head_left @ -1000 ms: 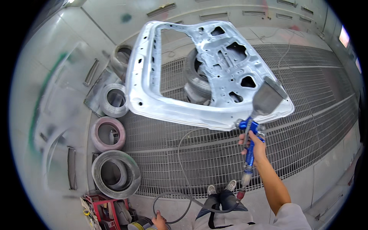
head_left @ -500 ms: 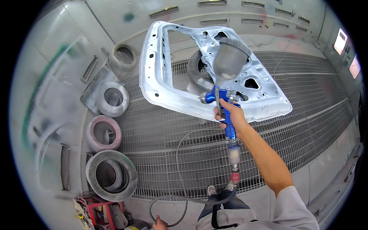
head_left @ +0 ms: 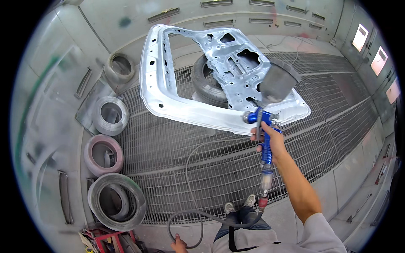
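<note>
My right hand (head_left: 272,141) is wrapped round the grip of a blue spray gun (head_left: 266,147), its fingers at the trigger. On top of the gun sits a grey paint cup (head_left: 278,82), tilted to the right, which hides part of the door behind it. The gun's nozzle points left, over the near edge of a pale grey-white car door shell (head_left: 202,116). The door lies raised on a tyre (head_left: 202,80). Low in the picture my left hand (head_left: 179,244) is closed round a loop of the grey air hose (head_left: 215,219), which runs up to the gun's lower end.
Slotted metal floor grating (head_left: 168,160) spreads under the door. Along the left wall stand several ring-shaped tyres, among them a pinkish one (head_left: 89,156) and a large grey one (head_left: 139,202). A red rack (head_left: 101,240) is at the lower left. A thin hose (head_left: 187,168) crosses the grating.
The spray gun in my right hand has moved right along the door's near edge, and its cup leans further right. The view has shifted right. My left hand stays at the hose.
</note>
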Action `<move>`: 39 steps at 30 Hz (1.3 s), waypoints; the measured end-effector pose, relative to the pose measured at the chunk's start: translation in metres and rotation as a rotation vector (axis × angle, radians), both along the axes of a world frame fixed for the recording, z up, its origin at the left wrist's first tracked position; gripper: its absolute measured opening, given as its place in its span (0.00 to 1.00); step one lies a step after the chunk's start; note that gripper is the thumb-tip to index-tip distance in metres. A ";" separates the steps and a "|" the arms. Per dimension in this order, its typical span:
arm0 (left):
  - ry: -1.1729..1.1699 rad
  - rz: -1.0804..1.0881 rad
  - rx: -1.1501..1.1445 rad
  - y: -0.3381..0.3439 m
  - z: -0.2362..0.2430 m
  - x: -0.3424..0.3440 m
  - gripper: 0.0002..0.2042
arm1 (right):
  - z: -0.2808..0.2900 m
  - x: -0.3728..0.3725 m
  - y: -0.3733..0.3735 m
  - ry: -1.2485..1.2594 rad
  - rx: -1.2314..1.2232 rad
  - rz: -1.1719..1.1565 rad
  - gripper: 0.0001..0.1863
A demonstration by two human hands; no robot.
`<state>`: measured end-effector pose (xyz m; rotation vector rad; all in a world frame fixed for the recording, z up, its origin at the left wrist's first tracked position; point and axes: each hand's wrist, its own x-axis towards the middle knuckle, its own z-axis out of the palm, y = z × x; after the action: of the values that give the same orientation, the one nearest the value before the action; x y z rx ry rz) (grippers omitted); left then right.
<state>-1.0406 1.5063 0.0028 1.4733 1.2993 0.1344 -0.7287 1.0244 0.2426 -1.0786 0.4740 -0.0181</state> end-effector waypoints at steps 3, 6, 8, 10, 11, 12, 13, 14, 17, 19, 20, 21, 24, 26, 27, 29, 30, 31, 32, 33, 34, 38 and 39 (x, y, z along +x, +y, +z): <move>0.039 0.170 0.010 -0.002 0.030 0.024 0.19 | 0.026 0.011 0.037 -0.085 0.163 0.171 0.19; -0.006 0.129 -0.086 0.029 0.025 0.010 0.20 | 0.040 0.027 0.065 -0.157 0.293 0.367 0.21; -0.073 0.041 -0.134 0.034 0.023 0.009 0.20 | 0.039 0.035 0.074 -0.164 0.330 0.355 0.17; -0.125 -0.032 -0.111 0.030 0.020 0.007 0.24 | 0.030 0.038 0.076 -0.130 0.326 0.329 0.15; -0.095 -0.041 -0.068 0.028 0.016 0.005 0.24 | 0.025 0.035 0.074 -0.105 0.306 0.311 0.14; -0.065 -0.050 -0.025 0.026 0.012 0.004 0.24 | 0.020 0.033 0.071 -0.079 0.286 0.292 0.13; -0.033 -0.059 0.018 0.024 0.008 0.002 0.23 | 0.013 0.029 0.067 -0.060 0.270 0.262 0.13; -0.031 -0.062 -0.015 0.019 0.010 0.004 0.23 | 0.005 0.024 0.061 -0.039 0.250 0.229 0.13; 0.021 -0.049 -0.060 0.010 0.011 0.008 0.21 | -0.031 0.010 0.028 0.008 0.192 0.184 0.13; 0.124 -0.010 -0.013 0.014 0.004 0.012 0.21 | -0.045 -0.001 0.009 0.008 0.147 0.124 0.14; 0.091 -0.074 -0.013 0.017 -0.005 0.007 0.21 | -0.048 -0.006 -0.001 0.055 0.145 0.072 0.12; 0.058 -0.137 -0.015 0.020 -0.014 -0.001 0.21 | -0.052 -0.010 -0.009 0.077 0.120 0.035 0.12; 0.091 -0.307 0.082 0.011 -0.031 -0.008 0.21 | -0.084 -0.027 -0.054 0.099 0.054 0.029 0.13; 0.149 -0.441 0.230 0.010 -0.041 -0.016 0.21 | -0.096 -0.036 -0.073 0.149 -0.074 -0.044 0.14; 0.173 -0.524 0.324 0.017 -0.057 -0.028 0.21 | -0.101 -0.040 -0.079 0.173 -0.133 -0.074 0.14; 0.229 -0.609 0.333 0.014 -0.064 -0.032 0.20 | -0.102 -0.047 -0.085 0.156 -0.240 -0.122 0.13; 0.258 -0.603 0.247 0.011 -0.067 -0.035 0.19 | -0.106 -0.048 -0.082 0.150 -0.279 -0.171 0.13; 0.292 -0.601 0.164 0.006 -0.066 -0.038 0.18 | -0.105 -0.050 -0.077 0.150 -0.316 -0.223 0.14; 0.275 -0.593 0.245 0.006 -0.072 -0.047 0.17 | -0.106 -0.049 -0.075 0.158 -0.267 -0.164 0.14; 0.255 -0.583 0.330 0.009 -0.086 -0.060 0.16 | -0.101 -0.045 -0.068 0.111 -0.200 -0.097 0.14; 0.232 -0.576 0.411 0.006 -0.093 -0.068 0.15 | -0.097 -0.041 -0.062 0.063 -0.137 -0.033 0.14; 0.024 -0.521 0.385 -0.041 -0.062 -0.053 0.12 | -0.097 -0.026 -0.069 -0.067 0.035 0.193 0.13; 0.084 -0.436 0.319 -0.044 -0.063 -0.053 0.13 | -0.099 -0.024 -0.077 -0.044 0.000 0.199 0.12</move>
<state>-1.0940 1.4625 -0.0598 2.0215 1.0229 -0.0091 -0.7525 0.9476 0.1437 -1.1188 0.3254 0.1331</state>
